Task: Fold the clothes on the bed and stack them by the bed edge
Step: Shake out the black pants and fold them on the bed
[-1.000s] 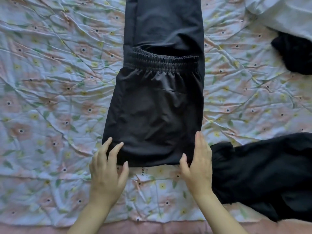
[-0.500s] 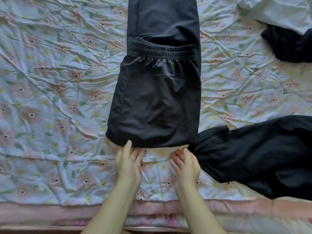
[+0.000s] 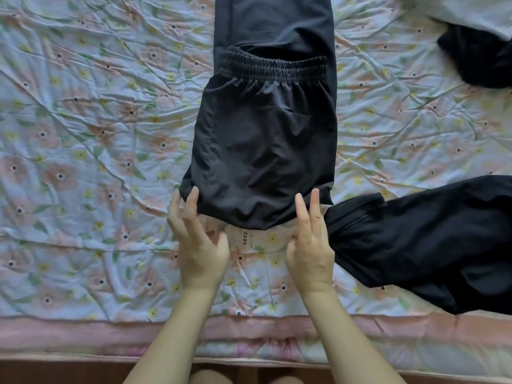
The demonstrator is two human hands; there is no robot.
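Black trousers point(image 3: 266, 139) lie lengthwise on the flowered bed sheet point(image 3: 83, 162), folded so the elastic waistband point(image 3: 274, 66) rests on top of the legs. Their near folded edge is lifted slightly off the sheet. My left hand point(image 3: 199, 245) pinches the near left corner of that edge, with a finger on top of the cloth. My right hand point(image 3: 310, 245) pinches the near right part, two fingers lying over the fabric.
A second black garment point(image 3: 429, 245) lies crumpled to the right, touching the trousers' near right corner. A white garment point(image 3: 471, 12) and another dark one point(image 3: 482, 59) sit at the far right. The pink mattress border point(image 3: 83, 333) marks the bed edge below my arms.
My hands moved from the sheet just below the trousers up onto their near edge and took hold of it. The edge has risen a little.
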